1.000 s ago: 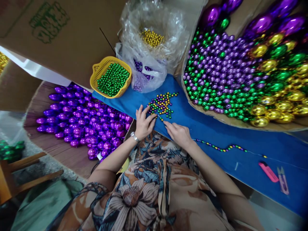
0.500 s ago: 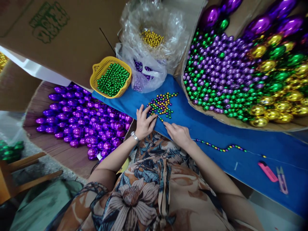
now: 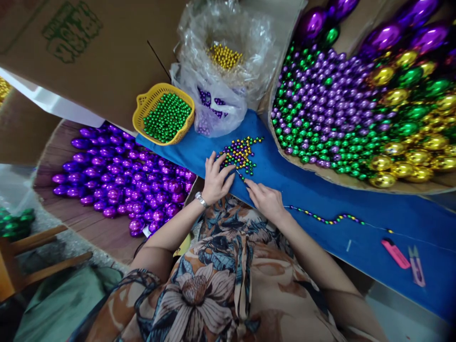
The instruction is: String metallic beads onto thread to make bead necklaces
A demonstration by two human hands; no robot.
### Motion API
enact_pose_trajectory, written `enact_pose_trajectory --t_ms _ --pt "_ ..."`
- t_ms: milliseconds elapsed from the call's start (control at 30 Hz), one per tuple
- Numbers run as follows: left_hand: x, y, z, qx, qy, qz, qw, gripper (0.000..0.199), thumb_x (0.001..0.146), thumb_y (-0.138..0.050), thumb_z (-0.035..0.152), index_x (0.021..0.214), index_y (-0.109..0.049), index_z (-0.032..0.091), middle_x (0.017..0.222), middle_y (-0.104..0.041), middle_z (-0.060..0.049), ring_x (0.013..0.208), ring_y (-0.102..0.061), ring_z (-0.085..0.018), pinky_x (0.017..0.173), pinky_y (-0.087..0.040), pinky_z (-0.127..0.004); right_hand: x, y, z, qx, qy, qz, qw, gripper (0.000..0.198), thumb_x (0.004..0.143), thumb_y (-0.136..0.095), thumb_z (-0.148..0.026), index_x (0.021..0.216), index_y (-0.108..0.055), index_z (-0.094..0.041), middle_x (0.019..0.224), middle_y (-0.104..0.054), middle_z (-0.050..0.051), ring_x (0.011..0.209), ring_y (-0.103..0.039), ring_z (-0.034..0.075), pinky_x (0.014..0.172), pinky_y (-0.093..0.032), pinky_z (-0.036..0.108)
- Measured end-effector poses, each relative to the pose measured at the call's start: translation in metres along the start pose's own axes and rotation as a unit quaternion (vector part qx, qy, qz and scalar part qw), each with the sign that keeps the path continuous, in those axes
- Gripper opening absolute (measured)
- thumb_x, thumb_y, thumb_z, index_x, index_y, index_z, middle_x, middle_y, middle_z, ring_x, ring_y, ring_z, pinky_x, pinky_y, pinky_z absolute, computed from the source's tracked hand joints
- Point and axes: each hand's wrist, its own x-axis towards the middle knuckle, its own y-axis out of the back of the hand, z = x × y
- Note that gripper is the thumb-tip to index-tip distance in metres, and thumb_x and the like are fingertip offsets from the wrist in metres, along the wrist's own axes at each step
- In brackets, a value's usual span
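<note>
My right hand (image 3: 265, 199) is closed in a pinch on a thin beading needle (image 3: 239, 174), which carries a few small beads and points toward my left hand. My left hand (image 3: 218, 181), with a watch at the wrist, has its fingers stretched and apart at the near edge of a loose pile of green, gold and purple beads (image 3: 241, 153). Its fingertips touch or almost touch the pile. Behind my right hand a strand of beads (image 3: 329, 221) trails along the blue cloth (image 3: 285, 183) on a thin string.
A yellow basket (image 3: 138, 118) of green beads and a plastic bag (image 3: 199, 52) with gold and purple beads stand behind. Boxes hold larger beads: purple ornaments (image 3: 117, 175) left, mixed beads (image 3: 342, 99) right. A pink cutter (image 3: 395, 253) and thread snips (image 3: 416, 267) lie right.
My left hand has shifted slightly, its thumb and fingers now a little farther from the needle. The beads on the needle sit slightly closer to my right fingers.
</note>
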Motion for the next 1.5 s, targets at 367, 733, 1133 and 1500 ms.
enact_pose_trajectory --t_ms 367,733,1133,1500 --pt "0.002 -0.008 0.000 0.009 0.004 -0.007 1.000 0.028 0.093 -0.050 0.034 0.117 -0.064 0.029 0.147 -0.042 -0.007 0.146 -0.017 -0.033 0.114 -0.021 -0.063 0.000 -0.003 0.000 -0.001 -0.014 -0.006 1.000 0.041 0.102 -0.032 -0.036 0.133 -0.058 -0.027 0.095 -0.072 0.004 0.076 -0.064 0.010 0.063 -0.035 0.022" --pt "0.001 -0.005 0.001 0.005 0.009 -0.006 1.000 0.028 0.093 -0.049 0.037 0.113 -0.065 0.026 0.145 -0.044 -0.008 0.146 -0.019 -0.033 0.114 -0.022 -0.062 -0.001 -0.004 -0.003 -0.001 -0.022 0.001 1.000 0.041 0.102 -0.032 -0.036 0.132 -0.059 -0.027 0.095 -0.072 0.004 0.076 -0.064 0.010 0.061 -0.034 0.022" --pt "-0.004 -0.004 0.004 0.001 -0.008 -0.011 1.000 0.025 0.093 -0.051 0.035 0.109 -0.067 0.026 0.145 -0.044 -0.007 0.147 -0.018 -0.032 0.115 -0.020 -0.062 0.007 -0.003 -0.009 -0.012 -0.033 -0.018 0.999 0.044 0.102 -0.030 -0.034 0.139 -0.052 -0.026 0.096 -0.071 0.006 0.076 -0.065 0.012 0.062 -0.035 0.021" --pt "-0.005 -0.003 0.005 0.015 -0.011 0.009 1.000 0.029 0.091 -0.053 0.036 0.115 -0.065 0.025 0.145 -0.044 -0.010 0.147 -0.019 -0.033 0.115 -0.022 -0.061 0.009 -0.005 -0.008 -0.007 -0.032 -0.019 0.999 0.044 0.102 -0.030 -0.036 0.138 -0.053 -0.027 0.098 -0.071 0.005 0.077 -0.065 0.012 0.062 -0.035 0.022"
